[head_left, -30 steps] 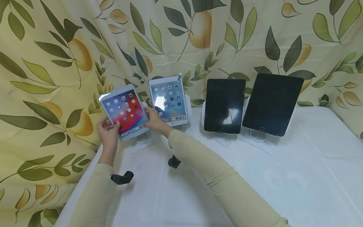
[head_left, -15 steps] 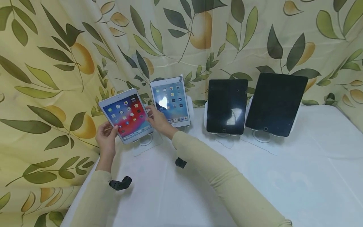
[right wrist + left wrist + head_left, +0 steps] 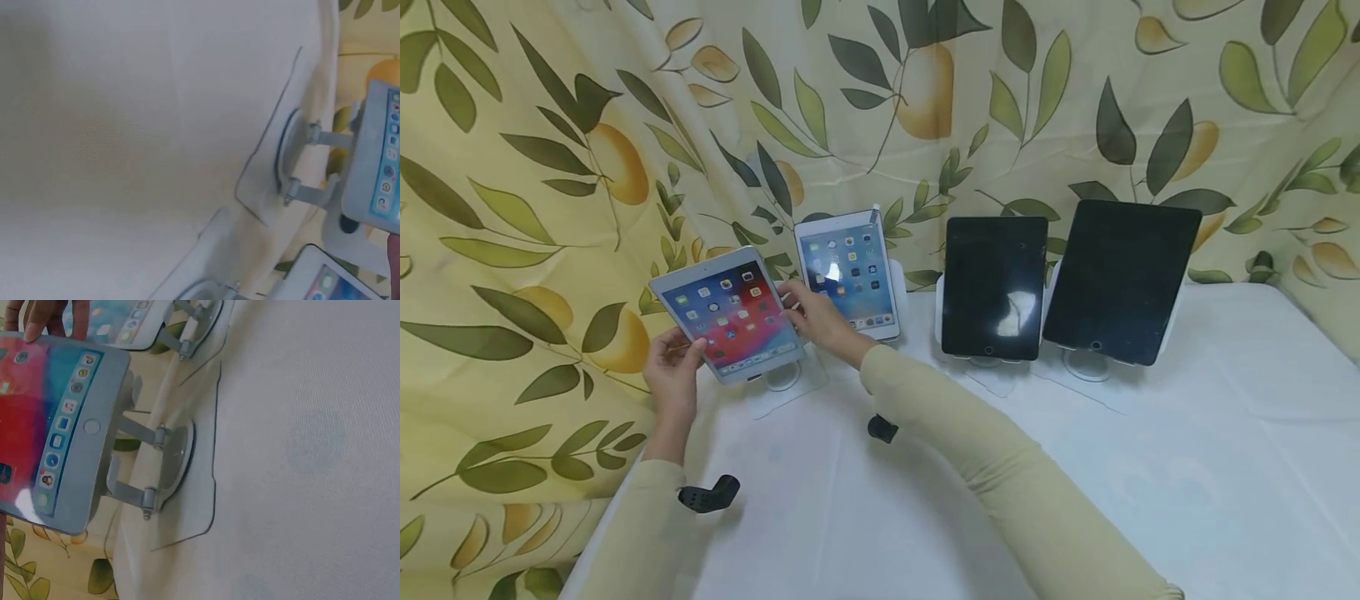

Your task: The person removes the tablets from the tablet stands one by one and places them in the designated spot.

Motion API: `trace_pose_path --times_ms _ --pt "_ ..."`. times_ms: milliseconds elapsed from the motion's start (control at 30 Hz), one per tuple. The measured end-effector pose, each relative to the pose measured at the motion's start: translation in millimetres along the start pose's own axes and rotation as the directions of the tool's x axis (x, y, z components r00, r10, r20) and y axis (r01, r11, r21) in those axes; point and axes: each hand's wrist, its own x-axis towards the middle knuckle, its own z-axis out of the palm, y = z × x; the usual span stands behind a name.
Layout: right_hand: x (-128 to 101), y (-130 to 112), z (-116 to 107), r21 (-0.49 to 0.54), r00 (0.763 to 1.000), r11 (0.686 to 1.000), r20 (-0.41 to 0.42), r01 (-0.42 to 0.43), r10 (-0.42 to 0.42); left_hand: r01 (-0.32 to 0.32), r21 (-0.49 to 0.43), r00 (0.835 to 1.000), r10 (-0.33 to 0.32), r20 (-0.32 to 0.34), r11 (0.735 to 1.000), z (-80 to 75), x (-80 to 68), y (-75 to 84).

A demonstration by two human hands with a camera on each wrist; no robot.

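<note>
A small white tablet with a lit red and blue home screen is held between both hands above its white stand. My left hand grips its left lower edge, and my right hand holds its right edge. In the left wrist view the tablet hangs just above the stand's hinged arms. A second lit white tablet sits on a stand right behind my right hand. The right wrist view shows that stand and tablet edge.
Two dark-screened tablets stand on white stands to the right. The table has a white cloth. A leaf-and-fruit curtain hangs behind and at the left. Black camera mounts show at my wrists.
The held tablet has tilted flatter and shifted slightly left and down; both hands have stayed on its edges.
</note>
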Motion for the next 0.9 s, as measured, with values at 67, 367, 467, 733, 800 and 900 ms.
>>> trace_pose_path --times_ms 67,367,467,733,800,900 --pt "-4 -4 -5 0.025 1.000 1.000 0.009 -0.002 0.002 0.002 0.012 1.000 -0.003 0.011 1.000 0.0 -0.5 4.6" --pt "-27 -16 -24 0.081 0.999 0.996 0.031 0.023 -0.026 -0.046 0.091 0.995 0.037 0.098 0.995 -0.7 -10.1 22.2" --pt "-33 -17 -28 0.079 0.999 0.996 0.019 0.045 -0.047 -0.068 0.084 0.992 0.058 0.114 0.994 0.6 -13.6 28.2" --pt "-53 -27 -36 0.088 0.998 0.995 -0.038 0.048 -0.045 -0.056 0.089 0.983 0.040 0.180 0.994 2.5 -22.7 48.8" --pt "-59 -30 -37 0.084 0.998 0.995 -0.051 0.052 -0.048 -0.064 0.098 0.980 0.044 0.193 0.993 1.8 -25.5 54.1" --pt "-68 -35 -38 0.104 0.997 0.994 -0.068 0.044 -0.037 -0.072 0.113 0.975 0.046 0.217 0.991 1.5 -28.5 60.7"
